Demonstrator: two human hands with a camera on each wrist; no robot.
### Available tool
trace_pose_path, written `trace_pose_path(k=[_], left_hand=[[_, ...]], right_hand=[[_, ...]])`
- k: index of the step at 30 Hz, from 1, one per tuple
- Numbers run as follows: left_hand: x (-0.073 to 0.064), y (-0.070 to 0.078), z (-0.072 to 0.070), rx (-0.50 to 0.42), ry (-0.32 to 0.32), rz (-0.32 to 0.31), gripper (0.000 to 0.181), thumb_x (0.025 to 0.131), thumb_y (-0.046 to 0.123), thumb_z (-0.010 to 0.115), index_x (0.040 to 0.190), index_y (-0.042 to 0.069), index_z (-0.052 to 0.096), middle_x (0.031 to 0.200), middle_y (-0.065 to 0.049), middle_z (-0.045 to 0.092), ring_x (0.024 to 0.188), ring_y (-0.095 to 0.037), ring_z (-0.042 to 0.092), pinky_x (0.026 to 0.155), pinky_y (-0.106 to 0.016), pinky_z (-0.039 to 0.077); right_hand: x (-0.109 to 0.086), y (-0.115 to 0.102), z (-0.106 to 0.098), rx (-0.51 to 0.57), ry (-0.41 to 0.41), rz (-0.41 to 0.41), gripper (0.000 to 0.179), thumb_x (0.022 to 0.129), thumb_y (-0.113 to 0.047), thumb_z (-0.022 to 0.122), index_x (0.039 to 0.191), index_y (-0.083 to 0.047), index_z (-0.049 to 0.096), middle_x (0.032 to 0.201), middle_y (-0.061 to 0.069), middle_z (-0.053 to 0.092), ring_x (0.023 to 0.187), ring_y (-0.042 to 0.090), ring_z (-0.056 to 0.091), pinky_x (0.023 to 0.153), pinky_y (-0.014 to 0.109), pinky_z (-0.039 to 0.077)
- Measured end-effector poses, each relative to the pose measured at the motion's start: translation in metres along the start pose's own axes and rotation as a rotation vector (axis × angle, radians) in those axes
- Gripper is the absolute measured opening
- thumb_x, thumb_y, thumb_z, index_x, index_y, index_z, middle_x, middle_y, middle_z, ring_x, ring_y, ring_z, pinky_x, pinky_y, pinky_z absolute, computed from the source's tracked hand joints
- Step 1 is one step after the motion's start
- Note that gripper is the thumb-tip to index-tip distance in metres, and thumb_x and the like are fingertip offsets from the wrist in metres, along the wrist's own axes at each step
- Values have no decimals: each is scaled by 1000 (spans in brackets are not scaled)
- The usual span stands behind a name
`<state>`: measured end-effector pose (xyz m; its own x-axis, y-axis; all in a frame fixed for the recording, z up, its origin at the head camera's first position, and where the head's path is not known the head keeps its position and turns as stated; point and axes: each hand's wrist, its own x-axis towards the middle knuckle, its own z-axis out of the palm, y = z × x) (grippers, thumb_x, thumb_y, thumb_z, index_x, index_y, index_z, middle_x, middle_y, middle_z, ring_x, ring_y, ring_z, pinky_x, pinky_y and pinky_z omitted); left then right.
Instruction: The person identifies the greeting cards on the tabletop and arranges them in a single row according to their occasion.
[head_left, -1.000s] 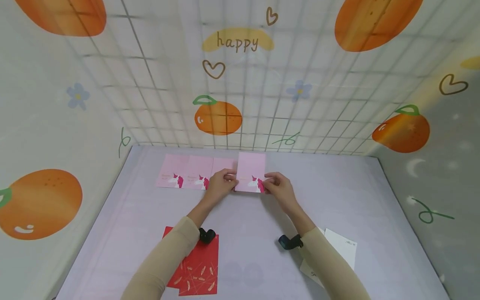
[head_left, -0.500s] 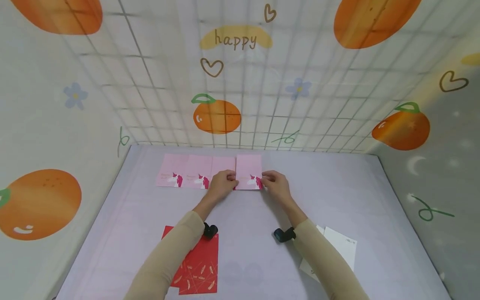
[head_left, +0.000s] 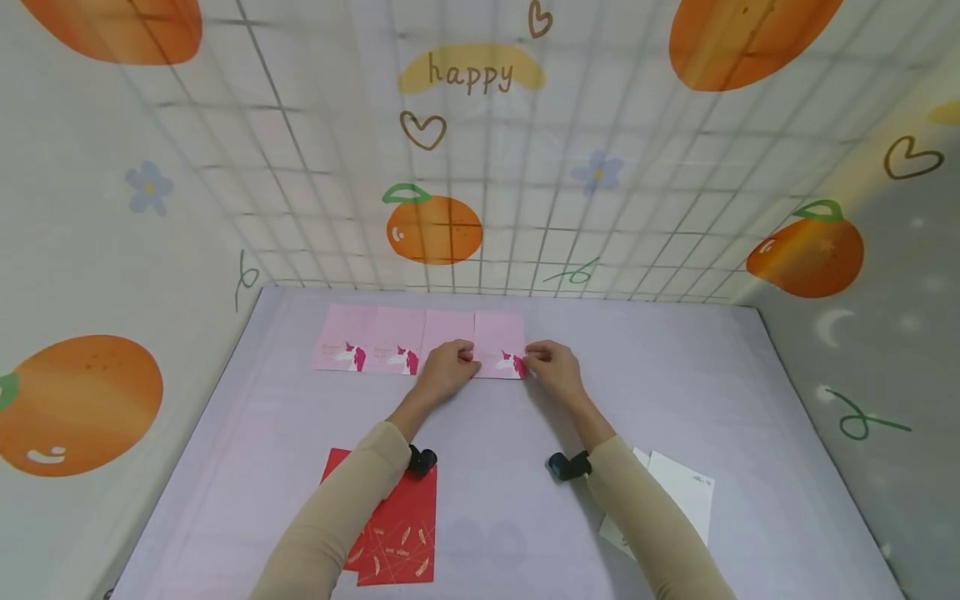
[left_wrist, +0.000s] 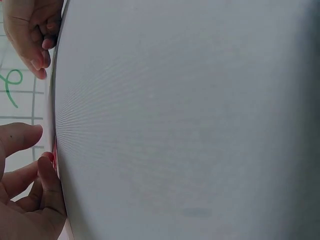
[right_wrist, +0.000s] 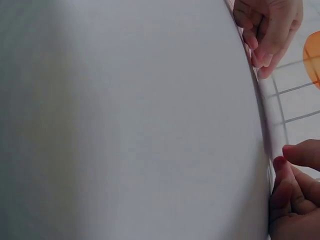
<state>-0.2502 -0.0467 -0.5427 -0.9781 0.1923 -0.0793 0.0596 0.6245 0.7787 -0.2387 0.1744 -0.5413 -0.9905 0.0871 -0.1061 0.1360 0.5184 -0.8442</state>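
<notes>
In the head view a row of pink cards with unicorn prints runs along the back of the table. My left hand point(head_left: 446, 367) overlaps the third pink card point(head_left: 448, 323), its thumb and forefinger at the left edge of the rightmost pink card point(head_left: 498, 333). At that card's right edge are the fingertips of my right hand point(head_left: 555, 371). The card lies flat, lined up beside its neighbour. The left wrist view shows a gap between the thumb and forefinger of my left hand point(left_wrist: 27, 190). In the right wrist view, thumb and forefinger of my right hand point(right_wrist: 297, 195) stand slightly apart.
Red envelopes point(head_left: 397, 542) with gold feather prints lie at the front left, partly under the left sleeve. White cards or envelopes point(head_left: 682, 496) lie at the front right, partly behind the right sleeve. A patterned curtain over a wire grid point(head_left: 525, 208) borders the table's back.
The rightmost pink card has come down from above the table and shifted slightly left into the row. Both hands have moved along with it and stay at its edges.
</notes>
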Motion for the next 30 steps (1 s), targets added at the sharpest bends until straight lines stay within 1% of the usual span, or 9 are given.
trace_pose_path(k=[4,8,11,16,20,23,27,30], left_hand=[[-2,0,-1,-18,21,7,41,93,18,72,129,0,63,107,-8,67,93,-21,62,87,-36,54],[-6,1,-4,-58,71,15,38,93,19,73,126,3,64,104,-7,67,91,-21,62,83,-35,55],[-11,3,-8,-78,100,40,36,92,19,73,124,4,66,104,-8,68,92,-20,63,82,-35,55],[-22,12,-20,-113,120,71,36,91,18,74,122,3,67,106,-10,70,95,-22,66,84,-38,55],[-38,17,-31,-148,130,101,34,91,18,74,121,5,68,107,-11,69,95,-23,67,85,-41,55],[-54,19,-40,-179,122,119,34,91,19,73,123,6,67,111,-11,69,97,-22,66,87,-40,55],[-78,22,-49,-199,126,130,37,91,22,74,125,11,66,115,-6,67,100,-18,65,85,-36,56],[-95,21,-55,-209,140,131,37,91,23,75,126,14,65,115,-4,67,100,-17,64,84,-35,56]], right_hand=[[1,-1,-1,4,3,2,24,94,-12,66,115,-2,70,99,11,70,85,24,62,73,31,54],[0,-2,-3,36,-19,-11,24,94,-13,67,115,-2,69,99,12,70,84,24,64,73,31,54],[-1,-3,-6,61,-41,-32,25,95,-14,67,117,-2,69,100,12,69,85,25,64,73,30,56],[-11,-8,-12,84,-44,-80,28,95,-15,67,120,-2,68,101,10,69,86,25,64,72,30,56],[-24,-16,-20,98,-34,-139,30,94,-16,69,120,-2,68,99,8,69,86,25,65,74,32,56],[-36,-22,-27,91,-25,-186,28,94,-17,71,118,-3,69,97,6,69,86,23,65,75,32,56],[-55,-29,-37,85,-12,-240,26,94,-18,71,117,-6,70,96,3,69,86,22,64,77,33,56],[-69,-33,-40,94,-20,-266,25,94,-16,71,118,-8,69,96,2,69,85,21,65,76,34,56]])
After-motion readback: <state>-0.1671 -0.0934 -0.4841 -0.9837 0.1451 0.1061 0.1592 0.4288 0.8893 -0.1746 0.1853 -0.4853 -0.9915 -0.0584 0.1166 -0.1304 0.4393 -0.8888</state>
